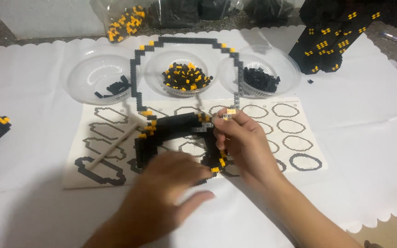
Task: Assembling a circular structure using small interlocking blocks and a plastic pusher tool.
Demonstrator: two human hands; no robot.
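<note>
Pinched fingertips of the right hand [242, 138] grip a small yellow brick on the black-and-yellow curved block assembly [175, 133] mid-counter; the left hand [161, 193] rests spread on it. Light and likely fragile, it seems best held along thick black sections.

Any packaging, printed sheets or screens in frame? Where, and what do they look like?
Instruction sheet: flat on the table under both hands, white rectangle printed with rows of black ring outlines.
Clear plastic bag: top edge, left of centre, holds black and yellow bricks.
Dark bags: top centre, contents unclear.
No screens.
</note>
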